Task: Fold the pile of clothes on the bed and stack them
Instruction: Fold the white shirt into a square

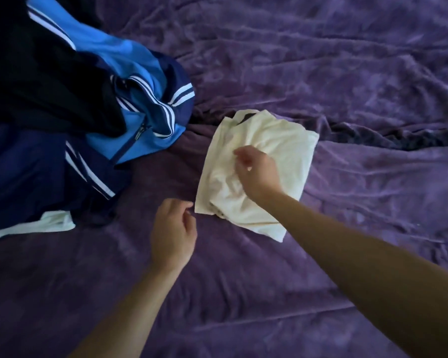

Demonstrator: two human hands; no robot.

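Pile, far left: your unfolded heap of dark and blue clothes (62,112) sits on the bed, well apart from your right hand.
Top of pile: a black soft garment (36,73) drapes over a bright blue zip-up track jacket with white stripes (137,71).
Lower pile: a navy striped piece (23,171) lies beneath them, and a pale white scrap of cloth (55,220) pokes out at its near edge.
Left hand: your left hand (172,233) hangs just beside the near-left corner of the folded piece, fingers loosely curled and apart, holding nothing.
Folded piece: the cream cotton garment (277,140) lies mid-bed as a rough, wrinkled rectangle, alone, near the pile but not touching it.
Right hand: your right hand (256,174) is on top of the cream garment with fingers bent down; motion blur keeps you from telling whether they pinch the cloth.
Surface: the rumpled purple plush bedspread (347,73) runs on to the right, creased into folds.
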